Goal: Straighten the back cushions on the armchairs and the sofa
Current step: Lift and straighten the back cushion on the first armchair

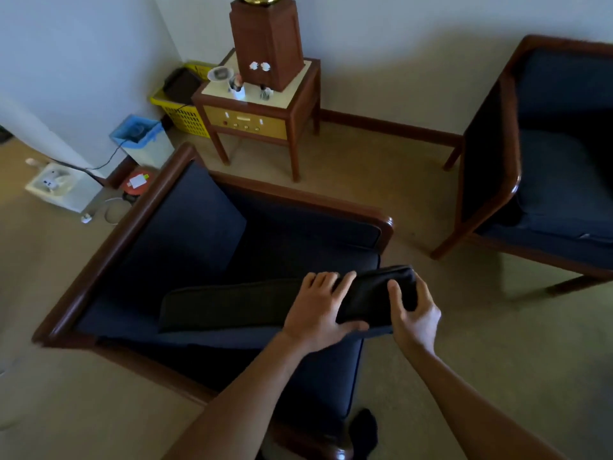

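Observation:
A dark blue armchair (109,260) with a brown wooden frame fills the lower middle. A dark back cushion (229,303) lies slanted across its seat, one end raised at the right. My left hand (318,310) grips that raised end from the near side, fingers over the top. My right hand (414,310) holds the same end from the right, thumb on its face. A second blue cushion (185,227) leans against the chair's far left side. Another blue armchair (560,180) stands at the right.
A wooden side table (298,104) with a brown lamp base (265,41) stands in the corner behind the chair. A yellow basket (185,114), a blue-lined bin (139,137), a white box (63,187) and cables sit at the left. Beige carpet (398,180) lies between the chairs.

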Action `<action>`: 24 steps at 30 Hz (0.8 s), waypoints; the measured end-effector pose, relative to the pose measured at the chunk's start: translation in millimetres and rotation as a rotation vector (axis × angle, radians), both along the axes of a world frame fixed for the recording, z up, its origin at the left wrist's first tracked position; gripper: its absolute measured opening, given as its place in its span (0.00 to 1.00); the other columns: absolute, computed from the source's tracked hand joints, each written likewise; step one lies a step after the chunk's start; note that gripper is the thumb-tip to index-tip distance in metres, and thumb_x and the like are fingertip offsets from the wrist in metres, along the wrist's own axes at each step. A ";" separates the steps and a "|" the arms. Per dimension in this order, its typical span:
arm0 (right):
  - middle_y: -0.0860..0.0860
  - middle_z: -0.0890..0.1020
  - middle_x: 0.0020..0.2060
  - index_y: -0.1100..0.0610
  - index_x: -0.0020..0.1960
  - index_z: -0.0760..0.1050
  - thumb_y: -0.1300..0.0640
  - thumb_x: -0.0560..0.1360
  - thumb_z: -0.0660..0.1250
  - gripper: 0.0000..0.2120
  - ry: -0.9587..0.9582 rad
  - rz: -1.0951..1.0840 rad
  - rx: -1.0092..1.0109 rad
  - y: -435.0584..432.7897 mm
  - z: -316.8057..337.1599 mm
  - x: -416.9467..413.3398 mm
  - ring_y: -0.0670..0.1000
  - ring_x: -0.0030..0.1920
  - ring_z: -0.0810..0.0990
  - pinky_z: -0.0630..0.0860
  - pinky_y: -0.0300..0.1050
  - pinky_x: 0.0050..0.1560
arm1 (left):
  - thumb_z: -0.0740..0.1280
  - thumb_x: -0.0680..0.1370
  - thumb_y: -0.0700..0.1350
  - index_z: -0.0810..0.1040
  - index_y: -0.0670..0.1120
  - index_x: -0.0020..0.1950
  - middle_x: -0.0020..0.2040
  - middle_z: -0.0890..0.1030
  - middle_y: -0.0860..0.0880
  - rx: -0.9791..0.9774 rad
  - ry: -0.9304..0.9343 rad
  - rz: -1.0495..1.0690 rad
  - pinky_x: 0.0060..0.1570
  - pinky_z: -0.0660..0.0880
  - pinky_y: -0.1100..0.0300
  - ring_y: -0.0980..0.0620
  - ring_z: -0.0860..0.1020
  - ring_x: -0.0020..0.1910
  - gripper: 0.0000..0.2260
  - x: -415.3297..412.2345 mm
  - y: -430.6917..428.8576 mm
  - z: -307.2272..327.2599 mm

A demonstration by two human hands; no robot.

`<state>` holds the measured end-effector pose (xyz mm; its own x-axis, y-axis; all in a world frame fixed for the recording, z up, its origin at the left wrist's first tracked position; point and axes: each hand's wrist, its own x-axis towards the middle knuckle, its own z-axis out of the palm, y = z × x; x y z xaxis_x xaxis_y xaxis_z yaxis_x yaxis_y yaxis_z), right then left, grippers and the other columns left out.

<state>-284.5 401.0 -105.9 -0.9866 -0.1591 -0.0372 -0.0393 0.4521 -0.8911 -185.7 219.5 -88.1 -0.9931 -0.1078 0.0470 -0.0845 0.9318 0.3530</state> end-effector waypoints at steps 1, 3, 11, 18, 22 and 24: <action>0.50 0.84 0.59 0.54 0.71 0.75 0.42 0.79 0.68 0.24 0.031 0.001 0.016 -2.8 -2.8 -2.1 0.48 0.60 0.82 0.81 0.55 0.60 | 0.56 0.81 0.72 0.66 0.46 0.82 0.69 0.77 0.44 -0.006 0.021 0.009 0.71 0.67 0.44 0.44 0.73 0.67 0.39 3.5 -5.9 -1.7; 0.51 0.83 0.60 0.55 0.70 0.75 0.41 0.79 0.67 0.25 0.051 -0.012 0.031 -10.9 -1.8 -3.7 0.50 0.60 0.82 0.80 0.55 0.61 | 0.50 0.85 0.68 0.66 0.48 0.82 0.69 0.77 0.43 -0.064 0.044 0.069 0.71 0.66 0.43 0.43 0.74 0.67 0.33 15.8 -23.4 -2.9; 0.55 0.82 0.62 0.56 0.70 0.75 0.44 0.80 0.68 0.23 0.033 -0.092 0.101 -27.4 6.4 -6.1 0.56 0.61 0.80 0.78 0.53 0.63 | 0.51 0.85 0.63 0.72 0.51 0.78 0.76 0.73 0.39 -0.227 -0.155 0.698 0.72 0.58 0.24 0.34 0.67 0.78 0.28 118.9 -134.1 -17.8; 0.48 0.83 0.55 0.53 0.67 0.77 0.45 0.77 0.72 0.22 -0.100 -0.244 -0.061 -31.4 17.5 7.9 0.47 0.55 0.80 0.73 0.28 0.50 | 0.64 0.84 0.59 0.73 0.57 0.78 0.72 0.79 0.45 0.367 0.171 1.068 0.68 0.74 0.46 0.43 0.79 0.68 0.23 165.6 -163.2 -31.9; 0.48 0.85 0.54 0.51 0.63 0.81 0.42 0.73 0.74 0.22 -0.166 -0.352 -0.228 -36.7 15.4 11.3 0.46 0.54 0.83 0.80 0.38 0.54 | 0.78 0.77 0.53 0.82 0.51 0.70 0.64 0.85 0.51 1.045 0.462 1.333 0.65 0.79 0.55 0.53 0.82 0.64 0.22 162.2 -165.3 -36.3; 0.46 0.85 0.49 0.51 0.58 0.82 0.43 0.73 0.73 0.18 -0.167 -0.376 -0.234 -42.4 15.5 7.3 0.44 0.51 0.83 0.81 0.46 0.57 | 0.80 0.75 0.49 0.85 0.49 0.65 0.59 0.87 0.49 1.282 0.546 1.421 0.62 0.81 0.54 0.48 0.84 0.61 0.19 159.8 -163.0 -37.7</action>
